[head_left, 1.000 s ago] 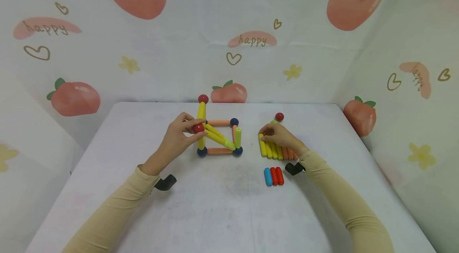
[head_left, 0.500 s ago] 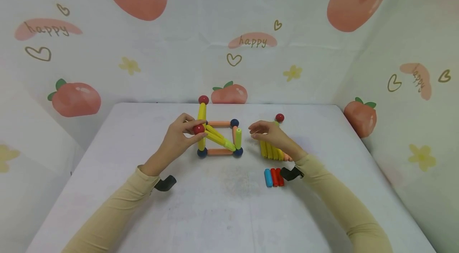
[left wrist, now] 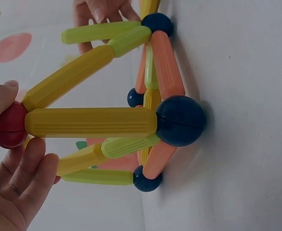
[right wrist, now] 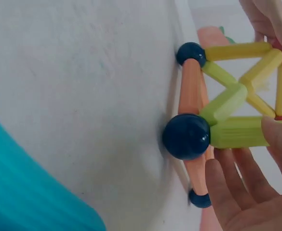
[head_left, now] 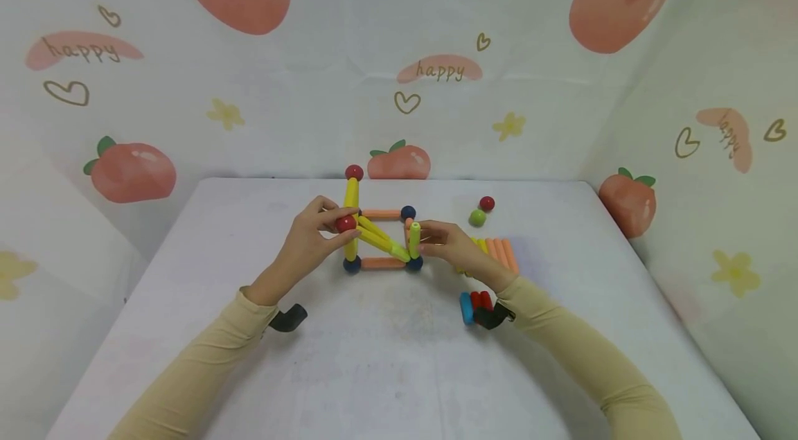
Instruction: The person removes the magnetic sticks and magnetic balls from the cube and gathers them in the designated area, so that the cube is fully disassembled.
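Note:
A frame of magnetic sticks and balls stands mid-table, with a square base of orange sticks and blue balls (head_left: 414, 263). My left hand (head_left: 312, 232) pinches a red ball (head_left: 346, 224) between thumb and fingers, at the top of a yellow stick (left wrist: 90, 121). A slanted yellow-and-green bar (head_left: 377, 239) runs from that side to the near right blue ball. From the same blue ball a light green stick (head_left: 414, 240) stands upright. My right hand (head_left: 451, 246) has its thumb and fingers on either side of this green stick. Another red ball (head_left: 354, 172) tops the far yellow stick.
Right of the frame, a row of yellow and orange sticks (head_left: 501, 255) lies partly behind my right hand. A green ball (head_left: 477, 217) and a loose red ball (head_left: 487, 204) lie beyond it. Nearer are a blue stick (head_left: 466, 308) and red sticks (head_left: 476, 299).
My right hand has moved left from the stick row to the upright green stick, uncovering the green ball and the orange sticks. My left hand stays on the red ball.

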The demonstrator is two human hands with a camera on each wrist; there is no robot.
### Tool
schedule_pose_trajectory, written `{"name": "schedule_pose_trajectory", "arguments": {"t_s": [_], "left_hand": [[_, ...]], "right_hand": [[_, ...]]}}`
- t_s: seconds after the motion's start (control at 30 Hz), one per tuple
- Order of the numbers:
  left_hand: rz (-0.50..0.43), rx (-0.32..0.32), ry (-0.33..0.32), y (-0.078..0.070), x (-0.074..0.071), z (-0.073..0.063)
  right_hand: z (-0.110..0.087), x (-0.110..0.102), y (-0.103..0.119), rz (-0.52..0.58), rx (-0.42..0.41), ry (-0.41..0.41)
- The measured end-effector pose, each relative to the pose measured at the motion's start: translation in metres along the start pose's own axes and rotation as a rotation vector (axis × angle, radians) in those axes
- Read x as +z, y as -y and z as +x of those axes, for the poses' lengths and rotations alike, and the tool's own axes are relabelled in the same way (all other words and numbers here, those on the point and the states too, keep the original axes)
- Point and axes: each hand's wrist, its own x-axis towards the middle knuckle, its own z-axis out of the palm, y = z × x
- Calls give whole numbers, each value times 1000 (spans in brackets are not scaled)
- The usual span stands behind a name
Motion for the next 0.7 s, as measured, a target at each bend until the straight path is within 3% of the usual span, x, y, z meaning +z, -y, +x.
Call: {"name": "schedule_pose_trajectory", "arguments": {"t_s": [0.2, 0.37, 0.7], "left_hand": [[0, 2, -1, 0, 0, 0], [-5, 3, -1, -1, 0, 0], [1, 9, -4, 1, 1, 0]], "right_hand": [[4, 8, 1, -65, -55, -33], [5, 12, 0, -58, -93, -60], [5, 20, 1, -169, -89, -179]]}}
